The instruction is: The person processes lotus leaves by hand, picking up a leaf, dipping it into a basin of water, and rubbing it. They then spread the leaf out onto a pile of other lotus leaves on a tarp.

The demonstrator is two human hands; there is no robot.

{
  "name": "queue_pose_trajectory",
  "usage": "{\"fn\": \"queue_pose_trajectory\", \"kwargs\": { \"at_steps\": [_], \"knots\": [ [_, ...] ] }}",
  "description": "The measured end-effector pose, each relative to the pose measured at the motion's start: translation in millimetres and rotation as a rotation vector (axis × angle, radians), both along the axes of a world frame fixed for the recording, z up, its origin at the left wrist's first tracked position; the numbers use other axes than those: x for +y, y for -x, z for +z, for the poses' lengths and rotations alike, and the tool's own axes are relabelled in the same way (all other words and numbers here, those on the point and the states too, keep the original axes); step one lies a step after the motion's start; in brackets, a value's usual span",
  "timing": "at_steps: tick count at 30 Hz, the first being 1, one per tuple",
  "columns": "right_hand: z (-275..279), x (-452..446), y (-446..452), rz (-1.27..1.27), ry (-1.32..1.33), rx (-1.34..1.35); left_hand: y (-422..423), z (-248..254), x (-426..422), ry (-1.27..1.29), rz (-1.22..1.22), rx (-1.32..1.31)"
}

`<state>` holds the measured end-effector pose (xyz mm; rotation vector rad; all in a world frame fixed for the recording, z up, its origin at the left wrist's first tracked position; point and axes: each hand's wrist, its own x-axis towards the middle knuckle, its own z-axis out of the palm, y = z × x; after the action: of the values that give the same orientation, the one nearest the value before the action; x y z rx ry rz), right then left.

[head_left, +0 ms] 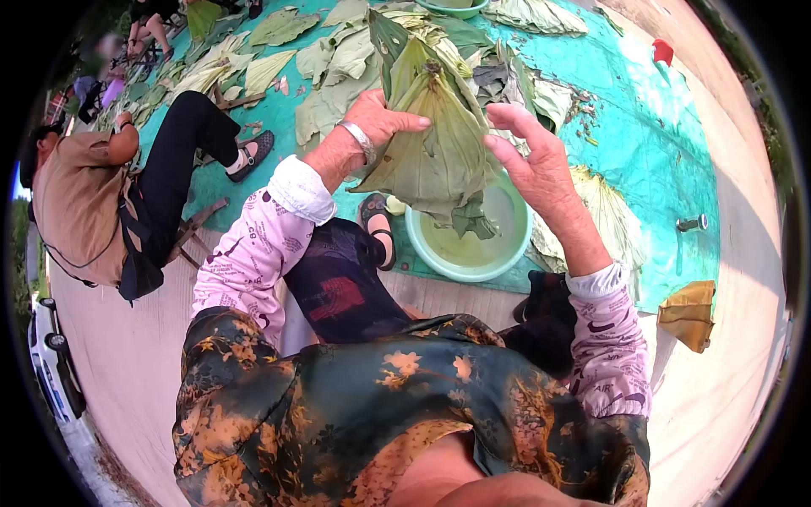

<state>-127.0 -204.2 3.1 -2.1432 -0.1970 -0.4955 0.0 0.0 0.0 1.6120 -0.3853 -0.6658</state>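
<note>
- Left hand (378,123): grasping the large leaf (427,156) at its left edge, thumb laid across the near face; silvery bangle (359,141) at the wrist.
- Right hand (534,156): released, thumb and fingers parted and curved toward the leaf's right edge; contact with it cannot be told.
- Large leaf: green, ribbed, folded to a rough cone, narrow end away from the wearer; held up in front of the body, lower part overlapping the basin in view.
- Basin (467,272): pale green, round, just beyond the wearer's knees.
- Green tarp (667,182): spread on the ground, bearing many loose leaves (283,27), some flat, some crumpled.
- Right side of tarp: red object (663,52) toward the far edge; brown folded piece (688,314) at the near corner.
- Left: another person (84,198), brown top, dark trousers, seated low beside the tarp.
</note>
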Motion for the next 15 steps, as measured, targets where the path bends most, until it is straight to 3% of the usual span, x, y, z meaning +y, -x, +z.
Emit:
{"fn": "queue_pose_trajectory", "kwargs": {
  "at_steps": [2,3,5,9,13,15],
  "knots": [
    [-15.5,19.2,-15.2,-0.104,-0.032,-0.134,4.5,-1.9,-10.8,0.049,-0.046,-0.006],
    [-19.3,-16.7,24.8,-0.16,0.097,-0.082,51.3,-16.6,-54.6,0.075,-0.016,0.095],
    [-34.4,-18.1,27.4,-0.281,0.244,-0.13,61.8,-24.3,-67.8,0.018,0.037,0.135],
    [-38.7,-36.4,28.7,-0.335,0.31,-0.056,73.5,-37.1,-84.2,0.089,-0.066,0.319],
    [-37.9,-45.0,28.5,-0.231,-0.011,0.244,70.5,-40.5,-91.5,0.198,-0.015,0.39],
    [-47.1,-51.3,25.7,-0.158,-0.163,0.182,66.1,-45.5,-92.9,0.201,0.015,0.397]
  ]
}}
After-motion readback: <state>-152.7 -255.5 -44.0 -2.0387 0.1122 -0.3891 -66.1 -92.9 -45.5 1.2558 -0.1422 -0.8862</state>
